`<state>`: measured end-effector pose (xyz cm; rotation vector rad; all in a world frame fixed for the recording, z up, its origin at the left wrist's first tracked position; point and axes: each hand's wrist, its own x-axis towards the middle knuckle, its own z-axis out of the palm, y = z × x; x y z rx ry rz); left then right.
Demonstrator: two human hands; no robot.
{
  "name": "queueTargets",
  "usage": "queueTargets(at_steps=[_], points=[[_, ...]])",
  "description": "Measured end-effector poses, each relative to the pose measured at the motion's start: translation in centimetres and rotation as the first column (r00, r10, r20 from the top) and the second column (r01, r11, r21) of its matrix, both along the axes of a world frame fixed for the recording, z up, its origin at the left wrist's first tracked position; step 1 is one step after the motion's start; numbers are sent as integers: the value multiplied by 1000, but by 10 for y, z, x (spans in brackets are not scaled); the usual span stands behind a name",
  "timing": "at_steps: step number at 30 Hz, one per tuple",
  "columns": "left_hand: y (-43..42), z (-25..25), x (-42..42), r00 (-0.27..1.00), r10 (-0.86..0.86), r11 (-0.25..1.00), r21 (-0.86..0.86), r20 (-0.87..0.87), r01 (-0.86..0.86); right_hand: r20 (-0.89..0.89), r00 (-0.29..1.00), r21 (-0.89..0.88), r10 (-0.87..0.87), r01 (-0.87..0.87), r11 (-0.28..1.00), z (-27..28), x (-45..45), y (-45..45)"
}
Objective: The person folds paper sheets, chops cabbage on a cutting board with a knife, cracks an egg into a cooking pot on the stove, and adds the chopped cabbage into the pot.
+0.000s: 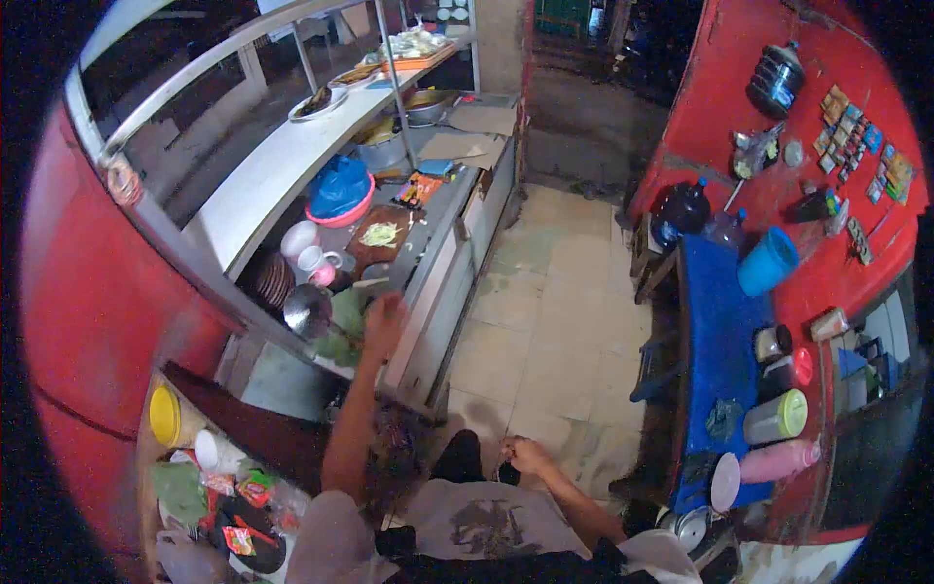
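My left hand (386,326) reaches over the near end of the counter, beside a green leaf-like sheet (342,331). Blur hides its fingers, so I cannot see whether it holds anything. Low in front of my body, my right hand (526,455) is closed, with something small and dark at its fingers that I cannot make out. Beyond the left hand lies a brown cutting board (368,255) bearing shredded pale-green vegetable (381,234). A shiny metal bowl or lid (307,310) and a white mug (313,260) stand to its left.
A pink basin (362,210) with a blue plastic bag (341,185) sits farther along the counter. Above runs a white shelf (255,185) with plates. To the right, a blue-covered table (715,341) carries jars and a blue pitcher (769,263). Tiled floor (545,321) lies between.
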<state>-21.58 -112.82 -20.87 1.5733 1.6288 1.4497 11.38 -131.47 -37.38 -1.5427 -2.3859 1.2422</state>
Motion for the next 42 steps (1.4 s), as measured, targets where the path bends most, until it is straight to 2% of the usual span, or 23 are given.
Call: queueTargets(at_steps=[4,7,11,12,13,14,16,18,19,20,22,25,26,28,29,30,33,35,36,37,39,41,42], points=[[173,-63,-88,984,122,979,177,-130,-99,-112,994,-42,19,-24,999,-51,9,57],[254,-26,-133,944,211,977,75,-255,-199,-89,992,134,95,-82,988,-44,18,121],[404,-76,-246,606,693,720,407,-390,-562,-14,1000,297,-17,20,955,-41,21,226],[423,-71,-258,575,640,750,253,-509,-611,-12,999,194,-41,43,980,-39,21,255],[433,-67,-269,545,563,742,90,-621,-664,-7,998,81,-56,57,995,-38,19,280],[448,-63,-274,550,570,741,93,-611,-665,-103,991,137,-84,98,986,-34,15,306],[456,-72,-285,605,574,770,111,-552,-629,-17,998,127,-67,69,990,0,-3,359],[448,-87,-285,714,594,804,270,-371,-529,52,998,102,-46,40,994,12,-29,411],[433,-91,-281,756,582,801,368,-300,-472,-34,997,235,63,-54,970,7,-44,438],[414,-88,-271,756,583,789,429,-299,-439,-93,979,379,179,-131,916,1,-58,466],[363,-32,-216,607,661,738,524,-441,-424,-122,951,399,283,-215,891,44,-104,514],[318,-30,-197,675,596,798,232,-435,-555,-258,821,461,509,-359,812,110,-195,592],[309,-26,-193,663,547,828,213,-511,-518,-340,708,537,619,-395,746,120,-227,622],[304,-22,-190,602,468,863,185,-647,-471,-241,686,639,686,-420,644,138,-300,650],[302,-22,-189,556,439,872,187,-706,-452,-296,681,751,670,-268,604,147,-330,649],[302,-12,-181,567,378,886,108,-731,-451,-314,625,741,714,-309,596,149,-356,656],[300,-30,-193,614,276,900,-25,-739,-435,-393,286,741,874,-465,485,154,-410,668],[309,-1,-197,603,190,901,-106,-775,-421,-8,387,422,922,-835,354,149,-422,673],[314,8,-198,737,227,852,-236,-637,-467,-27,357,425,934,-841,334,142,-427,679],[318,15,-199,834,282,798,-367,-474,-478,-208,380,329,902,-841,430,137,-433,688],[343,6,-214,759,392,670,-404,-520,-623,-389,386,225,836,-840,493,137,-451,704],[374,25,-203,631,413,585,-340,-656,-736,-608,687,115,398,-420,900,141,-460,718],[388,33,-197,570,437,583,-263,-696,-769,-503,783,307,366,-234,922,138,-460,724]])
